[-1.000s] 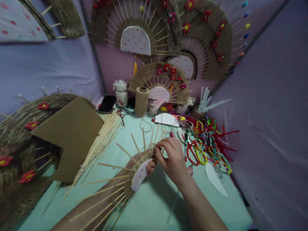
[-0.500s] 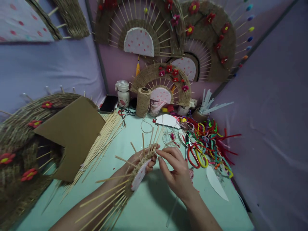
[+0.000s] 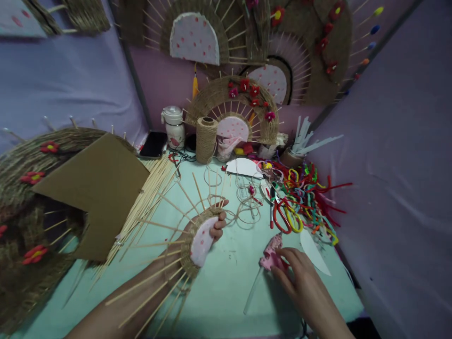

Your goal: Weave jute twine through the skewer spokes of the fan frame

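Observation:
My left hand (image 3: 218,225) is closed around the edge of a half-round woven fan (image 3: 190,245), its fingers curled over the white, red-spotted centre. Thin wooden sticks radiate from the fan's twine-wrapped band, and loose twine (image 3: 243,212) trails from it across the table. To the right, my right hand (image 3: 300,278) has its thumb and forefinger on a pink glue gun (image 3: 272,254) lying on the table. A clear glue stick (image 3: 253,291) juts out of the glue gun toward me. My palm hides part of its handle.
Red-handled scissors (image 3: 282,216) and a tangle of coloured pipe cleaners (image 3: 310,197) lie at the right. A twine spool (image 3: 206,141), a lidded jar (image 3: 174,127) and a phone (image 3: 153,144) stand or lie at the back. Cardboard (image 3: 102,188) and a stick bundle (image 3: 151,188) are left.
My right hand has left the fan's upper edge and moved right and down to the glue gun. The fan in my left hand has turned to show more of its face.

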Available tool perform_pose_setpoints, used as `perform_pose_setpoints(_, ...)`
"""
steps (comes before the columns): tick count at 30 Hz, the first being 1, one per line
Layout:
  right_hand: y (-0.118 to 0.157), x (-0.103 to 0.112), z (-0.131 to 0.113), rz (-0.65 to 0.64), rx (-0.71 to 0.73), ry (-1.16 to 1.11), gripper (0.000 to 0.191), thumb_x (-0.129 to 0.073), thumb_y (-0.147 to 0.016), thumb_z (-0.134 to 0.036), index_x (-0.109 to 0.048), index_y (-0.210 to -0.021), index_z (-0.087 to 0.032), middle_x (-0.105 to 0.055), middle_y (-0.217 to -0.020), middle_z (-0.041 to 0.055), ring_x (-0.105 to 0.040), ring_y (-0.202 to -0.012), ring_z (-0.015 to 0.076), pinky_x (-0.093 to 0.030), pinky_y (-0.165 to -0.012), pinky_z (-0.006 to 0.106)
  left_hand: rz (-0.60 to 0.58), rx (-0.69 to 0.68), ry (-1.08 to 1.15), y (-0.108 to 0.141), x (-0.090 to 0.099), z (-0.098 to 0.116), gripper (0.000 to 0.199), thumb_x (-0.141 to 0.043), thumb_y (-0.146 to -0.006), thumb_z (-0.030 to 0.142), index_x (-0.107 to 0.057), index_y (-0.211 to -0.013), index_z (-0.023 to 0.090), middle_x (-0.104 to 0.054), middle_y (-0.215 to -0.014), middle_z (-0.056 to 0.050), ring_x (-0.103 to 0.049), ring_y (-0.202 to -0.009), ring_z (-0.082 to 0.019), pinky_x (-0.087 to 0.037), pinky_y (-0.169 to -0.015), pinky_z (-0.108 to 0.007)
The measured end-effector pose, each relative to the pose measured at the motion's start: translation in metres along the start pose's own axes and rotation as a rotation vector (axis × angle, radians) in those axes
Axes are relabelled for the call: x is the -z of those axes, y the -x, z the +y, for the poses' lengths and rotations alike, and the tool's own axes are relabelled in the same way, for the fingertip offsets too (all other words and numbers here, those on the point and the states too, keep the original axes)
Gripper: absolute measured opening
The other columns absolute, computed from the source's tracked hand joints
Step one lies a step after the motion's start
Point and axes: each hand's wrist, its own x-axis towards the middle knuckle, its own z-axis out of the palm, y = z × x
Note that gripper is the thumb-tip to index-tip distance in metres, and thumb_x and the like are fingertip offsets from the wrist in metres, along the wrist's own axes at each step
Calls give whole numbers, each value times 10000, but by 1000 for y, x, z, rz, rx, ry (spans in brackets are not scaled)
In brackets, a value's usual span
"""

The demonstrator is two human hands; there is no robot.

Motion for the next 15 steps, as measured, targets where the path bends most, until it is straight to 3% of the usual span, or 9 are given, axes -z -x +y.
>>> perform_pose_setpoints(3,19,-11,17,-9,-75,63,379,-630,-778,-342,-523,-1121,-221,-569,-1051,101,-565,-919,262,-485,-792,425,-6,84,81,-1,-1,-2,404,-247,-912,72,-551,-1169,139,-517,-718,-18,-415,-529,-57,-320,-409,-122)
perform_pose_setpoints(8,29,-29,20,94,-178,106,534,-651,-763,-339,-429,-1211,-153,-533,-1076,133,-535,-971,282,-461,-847,456,55,148,189,-3,-1,-3,390,-237,-929,93,-553,-1156,131,-536,-696,-2,-431,-538,-58,-328,-406,-125)
perform_pose_setpoints(12,27,-36,20,92,-224,78,401,-627,-779,-357,-521,-1113,-161,-565,-983,109,-568,-880,263,-488,-786,434,53,200,247,-3,3,-6,362,-255,-927,91,-557,-1126,122,-544,-707,-7,-445,-549,-59,-346,-427,-136)
perform_pose_setpoints(15,23,-30,20,85,-253,-44,268,-560,-819,-356,-583,-1021,-182,-594,-921,89,-601,-828,233,-513,-739,378,60,218,262,-3,5,-7,342,-275,-921,96,-570,-1091,128,-551,-729,-18,-458,-558,-68,-341,-424,-155)
